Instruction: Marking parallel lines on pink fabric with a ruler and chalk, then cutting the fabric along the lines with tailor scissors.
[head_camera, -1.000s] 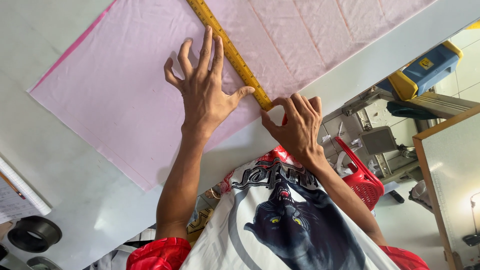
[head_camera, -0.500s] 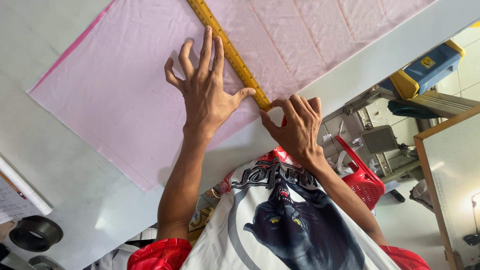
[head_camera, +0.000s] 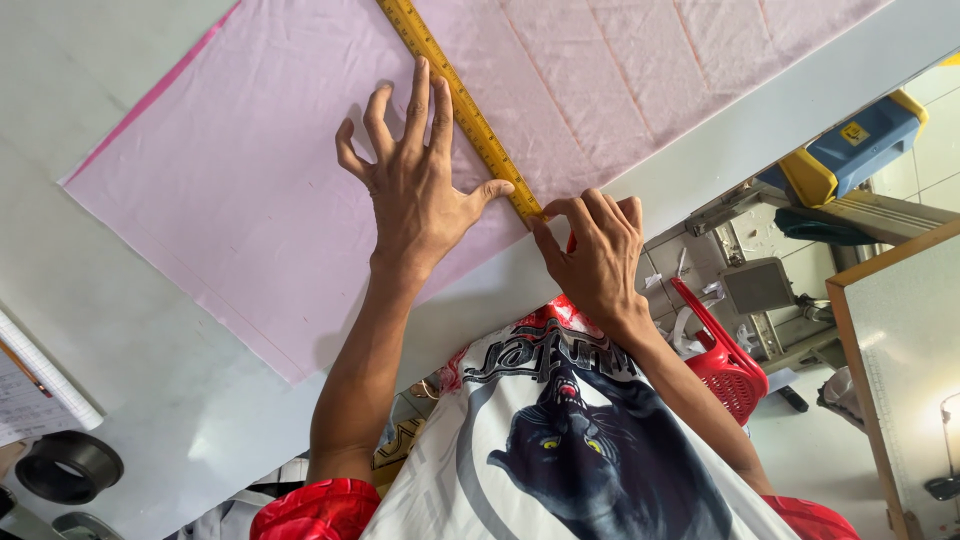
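White table (head_camera: 150, 330) under pink cloth (head_camera: 250, 200): your left hand (head_camera: 415, 195), fingers splayed, pins the diagonal yellow ruler (head_camera: 460, 100); your right hand (head_camera: 595, 250) pinches at its near end.

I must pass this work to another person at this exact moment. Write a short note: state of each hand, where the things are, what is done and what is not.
Left hand: spread flat on the pink cloth, thumb against the yellow ruler, pressing both down.
Right hand: fingers pinched at the ruler's near end, by the cloth's edge; whether it holds a marker cannot be seen.
The cloth lies flat on the white table; the ruler lies straight across it.
Done: cloth spread, ruler placed.
Left: no line or cut is visible along the ruler.
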